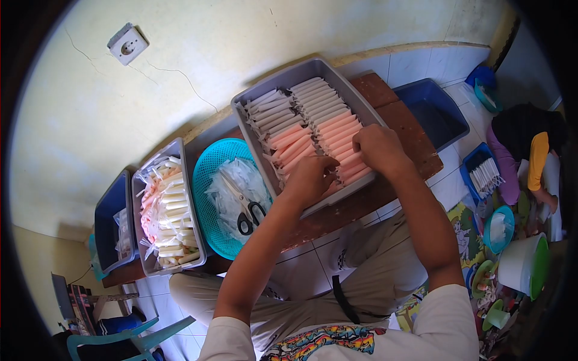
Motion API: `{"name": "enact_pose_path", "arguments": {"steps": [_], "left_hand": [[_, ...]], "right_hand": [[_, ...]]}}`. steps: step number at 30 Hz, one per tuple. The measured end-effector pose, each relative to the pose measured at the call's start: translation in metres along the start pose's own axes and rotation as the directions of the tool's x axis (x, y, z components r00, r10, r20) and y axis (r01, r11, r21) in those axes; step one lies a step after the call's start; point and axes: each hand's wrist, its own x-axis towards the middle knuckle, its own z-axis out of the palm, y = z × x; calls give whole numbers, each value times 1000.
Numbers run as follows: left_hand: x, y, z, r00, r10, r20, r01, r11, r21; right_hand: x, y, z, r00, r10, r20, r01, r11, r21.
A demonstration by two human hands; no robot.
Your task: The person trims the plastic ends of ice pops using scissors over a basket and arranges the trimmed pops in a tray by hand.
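Observation:
A grey tray [355, 90] on the wooden bench holds two columns of wrapped sticks, white ones [316, 99] at the back and pink ones [338, 133] nearer me. My left hand [311, 179] is over the near left part of the pink rows, its fingers curled and parted, with nothing visible between them. My right hand [378, 146] lies at the tray's right side on the pink sticks, fingers bent down; whatever its fingertips hold is hidden. Left of the tray, black-handled scissors [245, 210] rest on clear plastic wrappers [232, 183] in a turquoise basket [205, 207].
A grey bin [201, 256] of cream and pink packets and a blue bin [103, 240] stand left. The wooden bench [415, 132] runs under the tray, with a blue tub [430, 114] beyond. At right, a person [527, 150] sits near a blue basket [481, 174] and bowls.

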Motion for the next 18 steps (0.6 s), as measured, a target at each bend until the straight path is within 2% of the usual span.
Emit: {"name": "enact_pose_path", "arguments": {"steps": [3,8,11,18], "left_hand": [[-4,4,-2,1000,-11,19,10,1000,15],[-6,3,0,999,-48,17,48,999,11],[-7,5,-2,998,-58,16,57,998,23],[-5,-8,8,998,-55,15,55,998,-27]], "right_hand": [[0,-1,0,1000,-11,-24,11,1000,-23],[1,-3,0,999,36,-3,-36,997,64],[2,-4,1,1000,14,2,-14,1000,-15],[4,-4,5,999,40,16,-40,999,-27]]}}
